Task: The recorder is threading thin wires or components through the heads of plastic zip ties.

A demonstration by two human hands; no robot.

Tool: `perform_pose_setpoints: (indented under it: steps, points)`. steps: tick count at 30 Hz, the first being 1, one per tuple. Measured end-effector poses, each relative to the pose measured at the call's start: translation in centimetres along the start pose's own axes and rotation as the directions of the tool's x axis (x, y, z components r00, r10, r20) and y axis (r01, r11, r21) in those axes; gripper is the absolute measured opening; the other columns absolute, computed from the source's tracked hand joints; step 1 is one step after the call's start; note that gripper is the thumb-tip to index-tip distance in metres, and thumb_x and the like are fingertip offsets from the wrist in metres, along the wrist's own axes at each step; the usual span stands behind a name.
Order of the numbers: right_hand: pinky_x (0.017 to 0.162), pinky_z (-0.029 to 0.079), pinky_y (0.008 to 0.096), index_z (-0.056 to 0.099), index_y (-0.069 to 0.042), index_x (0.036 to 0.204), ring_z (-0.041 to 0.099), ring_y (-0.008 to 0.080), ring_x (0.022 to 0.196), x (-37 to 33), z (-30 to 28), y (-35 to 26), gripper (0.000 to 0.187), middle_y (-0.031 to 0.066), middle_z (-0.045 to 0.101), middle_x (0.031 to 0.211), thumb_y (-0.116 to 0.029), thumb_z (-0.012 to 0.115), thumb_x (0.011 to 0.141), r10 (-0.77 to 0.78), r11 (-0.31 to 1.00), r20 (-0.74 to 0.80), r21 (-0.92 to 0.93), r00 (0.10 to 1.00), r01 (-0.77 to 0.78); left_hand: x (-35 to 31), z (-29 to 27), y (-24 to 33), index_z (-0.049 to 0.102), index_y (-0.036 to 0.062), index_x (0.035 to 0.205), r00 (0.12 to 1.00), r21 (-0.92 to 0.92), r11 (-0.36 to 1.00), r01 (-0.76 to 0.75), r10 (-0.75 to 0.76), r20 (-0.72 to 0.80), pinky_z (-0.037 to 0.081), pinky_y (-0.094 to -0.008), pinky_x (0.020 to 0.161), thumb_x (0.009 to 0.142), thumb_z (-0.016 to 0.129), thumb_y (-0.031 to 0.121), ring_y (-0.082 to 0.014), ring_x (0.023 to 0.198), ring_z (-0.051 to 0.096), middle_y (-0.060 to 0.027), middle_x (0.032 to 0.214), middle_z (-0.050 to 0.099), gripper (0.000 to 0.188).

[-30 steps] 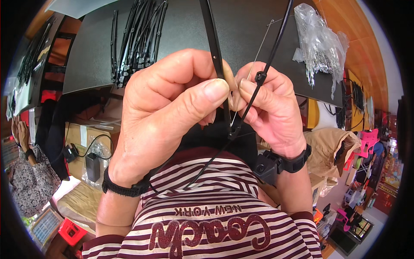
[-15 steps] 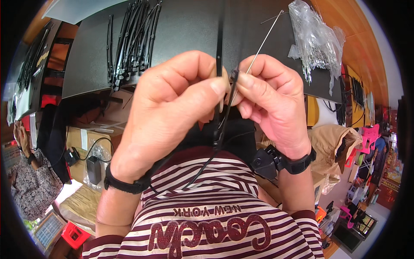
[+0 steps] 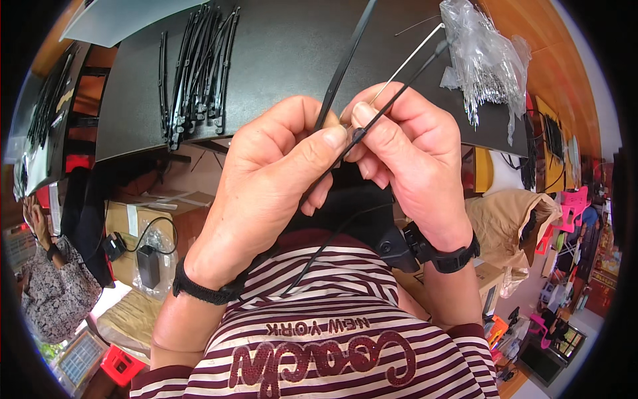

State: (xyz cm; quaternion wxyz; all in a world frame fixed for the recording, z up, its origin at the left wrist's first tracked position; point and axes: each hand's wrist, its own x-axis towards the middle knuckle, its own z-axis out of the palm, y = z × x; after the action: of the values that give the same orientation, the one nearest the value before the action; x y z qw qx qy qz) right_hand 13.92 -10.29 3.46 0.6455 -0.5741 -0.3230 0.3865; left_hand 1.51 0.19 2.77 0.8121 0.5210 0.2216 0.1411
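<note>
My left hand (image 3: 269, 163) is closed, thumb against fingers, on a long thin black strip (image 3: 347, 60) that rises up and to the right. Facing it, my right hand (image 3: 412, 143) pinches a thin silver metal rod (image 3: 411, 60), its tip pointing toward the upper right. Another black strip length (image 3: 419, 70) slants across the right fingertips and down between the hands. Whether the two black lengths are one piece I cannot tell. The thumbs nearly meet, and the fingers hide where rod and strip come together.
Beyond my hands lies a dark table (image 3: 279, 60) with a bundle of similar black strips (image 3: 199, 73) at left. A clear plastic bag (image 3: 488, 60) of thin silver pieces lies at right. A cardboard box (image 3: 126, 219) stands lower left; another person's hand (image 3: 36, 219) shows at far left.
Both black lengths, upright before, now lean to the upper right, one crossing the right fingertips. The rod tilts further right. My left hand has shifted slightly right and down.
</note>
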Motion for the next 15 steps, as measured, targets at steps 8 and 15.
perform_pose_setpoints:
  steps: [8,15]
  points:
    - [0.048,0.041,0.0167,0.057,0.004,0.097,0.052,0.0044,0.058,-1.2,-0.7,-0.3,0.013,0.0036,0.060,0.075,-0.007,0.057,0.089,0.014,0.999,-0.051,0.050,0.999,-0.011,0.4,0.1,-0.6,0.054,0.0039,0.088,1.000,0.059,0.998,0.017,-0.015,-0.027,0.034,-0.0162,0.044,0.093,0.055,0.022,-0.0020,0.052,0.045,0.0023,0.067,0.052,0.019]
    - [0.049,0.043,0.0184,0.055,0.002,0.091,0.052,0.0041,0.057,-0.4,0.3,-0.3,0.011,0.0040,0.060,0.072,-0.008,0.055,0.091,0.000,1.000,-0.072,-0.013,0.997,-0.001,-0.1,0.2,-0.7,0.051,0.0037,0.091,0.993,-0.011,0.993,-0.117,0.117,-0.031,0.034,-0.0159,0.045,0.094,0.053,0.017,-0.0021,0.052,0.045,0.0021,0.067,0.052,0.014]
